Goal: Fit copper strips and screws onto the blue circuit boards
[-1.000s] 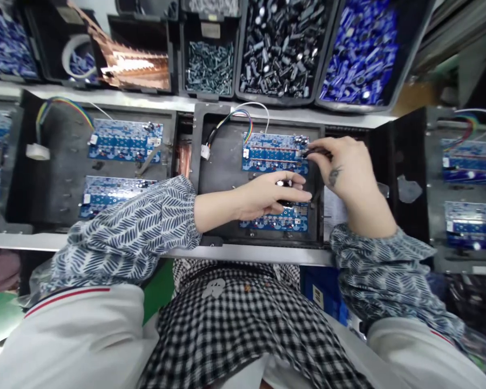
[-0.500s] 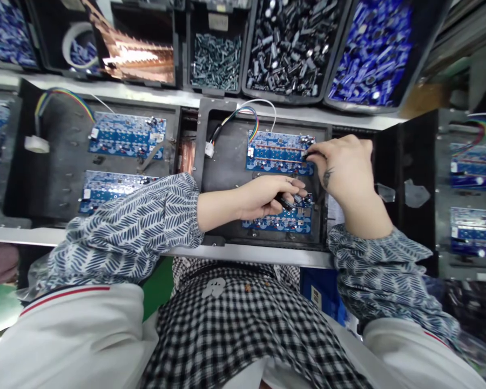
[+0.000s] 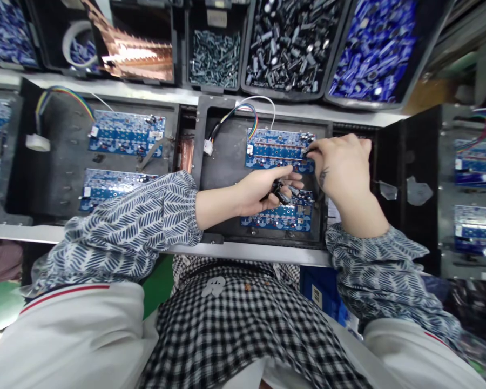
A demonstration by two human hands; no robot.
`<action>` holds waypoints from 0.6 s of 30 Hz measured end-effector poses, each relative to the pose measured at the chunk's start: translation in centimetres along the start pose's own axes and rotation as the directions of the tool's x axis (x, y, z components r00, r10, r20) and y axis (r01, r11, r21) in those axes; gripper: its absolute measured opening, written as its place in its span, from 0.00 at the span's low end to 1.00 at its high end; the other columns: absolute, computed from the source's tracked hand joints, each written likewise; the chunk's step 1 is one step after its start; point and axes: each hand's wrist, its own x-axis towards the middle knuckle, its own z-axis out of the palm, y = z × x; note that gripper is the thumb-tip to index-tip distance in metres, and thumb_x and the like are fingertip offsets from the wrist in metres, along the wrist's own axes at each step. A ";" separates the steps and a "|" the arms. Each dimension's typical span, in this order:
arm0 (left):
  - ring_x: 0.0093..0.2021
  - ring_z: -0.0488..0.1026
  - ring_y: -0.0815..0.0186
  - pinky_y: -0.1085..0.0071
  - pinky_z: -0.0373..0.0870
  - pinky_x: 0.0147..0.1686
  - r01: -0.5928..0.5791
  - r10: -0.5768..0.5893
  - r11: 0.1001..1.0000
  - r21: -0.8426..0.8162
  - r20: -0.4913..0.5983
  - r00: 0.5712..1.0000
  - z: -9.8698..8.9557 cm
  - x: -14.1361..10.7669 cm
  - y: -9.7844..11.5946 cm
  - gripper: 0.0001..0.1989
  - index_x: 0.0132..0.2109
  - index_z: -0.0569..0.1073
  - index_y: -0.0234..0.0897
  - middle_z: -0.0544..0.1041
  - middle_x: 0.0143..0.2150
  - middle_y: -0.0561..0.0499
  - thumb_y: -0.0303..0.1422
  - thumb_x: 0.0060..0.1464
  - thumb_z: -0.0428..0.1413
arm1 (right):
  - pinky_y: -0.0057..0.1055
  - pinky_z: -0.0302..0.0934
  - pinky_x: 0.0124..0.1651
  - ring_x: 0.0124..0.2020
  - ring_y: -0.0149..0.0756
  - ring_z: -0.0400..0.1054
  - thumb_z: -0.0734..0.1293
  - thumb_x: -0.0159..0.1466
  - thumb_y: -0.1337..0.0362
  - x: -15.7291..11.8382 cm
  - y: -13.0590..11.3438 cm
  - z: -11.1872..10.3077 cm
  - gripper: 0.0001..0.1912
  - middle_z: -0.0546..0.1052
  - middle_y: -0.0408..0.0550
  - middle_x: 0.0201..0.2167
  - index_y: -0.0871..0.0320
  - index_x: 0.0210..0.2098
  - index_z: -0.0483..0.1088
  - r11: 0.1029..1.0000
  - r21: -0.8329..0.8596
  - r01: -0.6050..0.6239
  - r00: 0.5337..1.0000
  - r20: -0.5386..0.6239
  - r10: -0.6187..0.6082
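A black tray [image 3: 222,173] in front of me carries two blue circuit boards, the upper board [image 3: 277,148] and the lower board [image 3: 277,216]. My left hand [image 3: 263,189] hovers over the gap between them, its fingers closed on several small black cylindrical parts [image 3: 281,192]. My right hand [image 3: 340,162] rests at the right end of the upper board, its fingertips pinched on a small dark part [image 3: 310,145] at the board's edge. A rainbow ribbon cable [image 3: 243,116] with a white plug runs from the upper board.
Bins along the back hold black capacitors [image 3: 287,43], blue capacitors [image 3: 372,48], small metal parts [image 3: 214,51] and copper strips [image 3: 141,56]. A second tray [image 3: 56,173] with two boards sits on the left, and another tray [image 3: 476,183] on the right.
My left hand has curled its fingers around the black parts and lifted slightly toward the upper board. My right hand has stayed at the board's right end, shifting only a little.
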 end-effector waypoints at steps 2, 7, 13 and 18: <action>0.21 0.63 0.78 0.87 0.52 0.12 -0.009 0.009 1.000 0.010 0.014 1.000 -0.1 0.1 -0.1 0.11 0.38 0.77 0.30 0.73 0.33 0.48 0.31 0.70 0.55 | 0.54 0.55 0.49 0.44 0.54 0.67 0.60 0.73 0.59 0.2 -0.2 0.0 0.15 0.80 0.60 0.38 0.58 0.40 0.77 1.000 -0.009 -0.004 1.000 0.017 0.004; 0.21 0.63 0.80 0.87 0.51 0.13 -0.032 0.031 0.999 0.019 0.049 0.998 -0.1 0.0 -0.1 0.15 0.36 0.77 0.28 0.73 0.32 0.49 0.31 0.71 0.53 | 0.58 0.57 0.53 0.50 0.58 0.68 0.62 0.73 0.58 -0.4 -1.4 -1.0 0.14 0.80 0.61 0.43 0.58 0.45 0.77 0.999 0.003 -0.041 0.996 0.073 0.040; 0.20 0.62 0.80 0.87 0.50 0.13 -0.061 0.063 0.997 -0.049 0.038 0.997 0.2 -0.3 0.1 0.15 0.36 0.75 0.29 0.72 0.32 0.49 0.31 0.72 0.52 | 0.51 0.66 0.55 0.55 0.53 0.70 0.65 0.71 0.50 -4.5 -2.8 -2.8 0.21 0.76 0.59 0.54 0.54 0.58 0.71 0.942 0.291 0.168 0.971 -0.216 -0.106; 0.21 0.62 0.77 0.87 0.50 0.13 0.025 -0.023 0.999 -0.047 0.040 0.999 0.1 -0.1 -0.1 0.13 0.35 0.72 0.32 0.64 0.25 0.53 0.31 0.71 0.53 | 0.47 0.68 0.53 0.48 0.47 0.74 0.66 0.71 0.52 -5.7 -3.2 -2.7 0.12 0.80 0.50 0.45 0.49 0.45 0.78 0.847 0.326 0.421 0.901 -0.256 -0.350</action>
